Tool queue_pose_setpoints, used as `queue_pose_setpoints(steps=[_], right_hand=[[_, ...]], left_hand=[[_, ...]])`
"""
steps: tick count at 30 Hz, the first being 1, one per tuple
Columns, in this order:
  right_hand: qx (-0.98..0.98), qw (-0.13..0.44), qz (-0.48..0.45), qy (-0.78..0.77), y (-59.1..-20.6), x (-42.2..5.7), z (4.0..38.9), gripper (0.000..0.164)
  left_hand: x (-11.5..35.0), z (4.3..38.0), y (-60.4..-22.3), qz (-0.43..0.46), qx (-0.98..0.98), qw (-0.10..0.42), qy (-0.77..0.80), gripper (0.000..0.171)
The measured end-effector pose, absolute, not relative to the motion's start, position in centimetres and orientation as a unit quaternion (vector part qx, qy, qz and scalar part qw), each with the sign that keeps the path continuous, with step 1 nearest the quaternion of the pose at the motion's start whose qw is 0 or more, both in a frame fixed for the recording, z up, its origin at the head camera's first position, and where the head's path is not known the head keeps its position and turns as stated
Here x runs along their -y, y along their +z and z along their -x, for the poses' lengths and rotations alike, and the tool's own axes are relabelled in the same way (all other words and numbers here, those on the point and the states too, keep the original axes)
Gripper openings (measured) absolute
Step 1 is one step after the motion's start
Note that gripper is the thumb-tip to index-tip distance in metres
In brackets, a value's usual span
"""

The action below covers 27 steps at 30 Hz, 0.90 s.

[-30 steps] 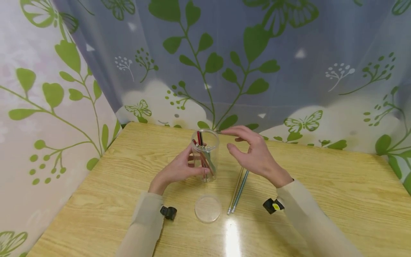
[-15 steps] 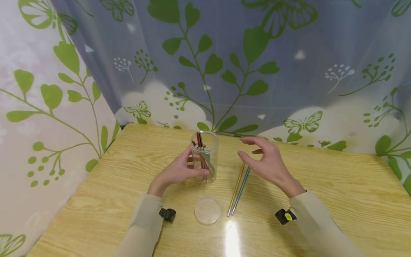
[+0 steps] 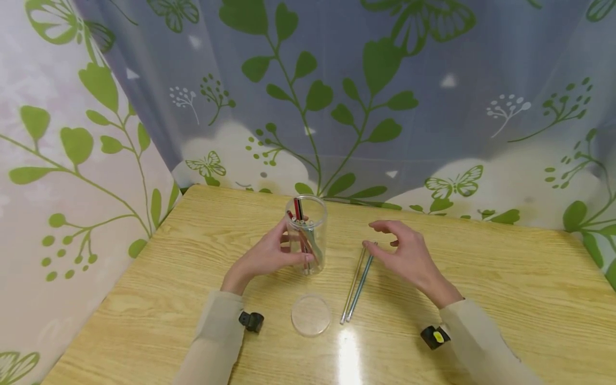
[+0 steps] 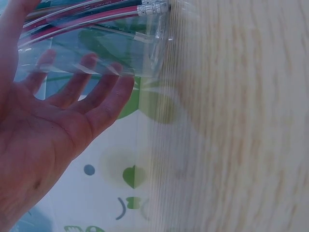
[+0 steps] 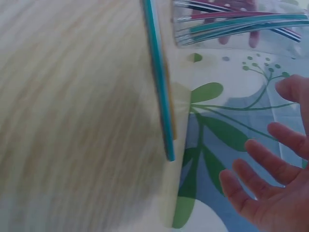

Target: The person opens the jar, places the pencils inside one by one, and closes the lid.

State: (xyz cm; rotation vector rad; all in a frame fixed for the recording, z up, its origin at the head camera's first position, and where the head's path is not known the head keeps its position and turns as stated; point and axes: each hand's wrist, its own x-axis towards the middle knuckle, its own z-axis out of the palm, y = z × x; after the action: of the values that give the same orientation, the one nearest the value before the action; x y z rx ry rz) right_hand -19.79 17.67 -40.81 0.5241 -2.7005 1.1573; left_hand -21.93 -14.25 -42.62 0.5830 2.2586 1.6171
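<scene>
My left hand [image 3: 267, 255] holds a clear plastic cylindrical jar [image 3: 321, 238], thumb in front and fingers behind it. The jar stands upright with its top uncovered. Several pencils [image 4: 96, 19] in red, black and teal lean inside it. A gold pencil [image 3: 353, 283] and a teal pencil [image 3: 362, 286] lie side by side on the table right of the jar, eraser ends toward me. Just above their far ends is my right hand [image 3: 409, 256], fingers spread and loosely bent. In the right wrist view that hand has nothing in it and is apart from the teal pencil [image 5: 161, 87].
A round clear lid [image 3: 310, 315] lies flat on the wooden table [image 3: 231, 214] in front of the jar. Behind the table hangs a blue-grey curtain [image 3: 346, 139] printed with leaves, and a pale patterned one [image 3: 48, 214] runs along the left side.
My right hand has moved from beside the jar's rim rightward and down toward the far ends of the two loose pencils. The left hand and jar have stayed in place.
</scene>
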Motion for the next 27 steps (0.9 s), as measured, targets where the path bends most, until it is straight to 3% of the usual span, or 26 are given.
queue_pose_setpoints(steps=[11, 20, 27], right_hand=[[0.943, 0.029, -0.144, 0.299, -42.2, -18.2, 19.5, 0.042], [0.953, -0.036, -0.184, 0.24, -43.1, -18.4, 19.4, 0.036], [0.955, -0.032, -0.212, 0.205, -43.4, -18.3, 19.7, 0.022]], left_hand=[[14.2, 21.9, -42.6, -0.201, -0.787, 0.147, 0.564, 0.081], [14.2, 21.8, -42.5, -0.201, -0.786, 0.147, 0.566, 0.083], [14.2, 21.9, -42.6, -0.2, -0.786, 0.148, 0.566, 0.081]])
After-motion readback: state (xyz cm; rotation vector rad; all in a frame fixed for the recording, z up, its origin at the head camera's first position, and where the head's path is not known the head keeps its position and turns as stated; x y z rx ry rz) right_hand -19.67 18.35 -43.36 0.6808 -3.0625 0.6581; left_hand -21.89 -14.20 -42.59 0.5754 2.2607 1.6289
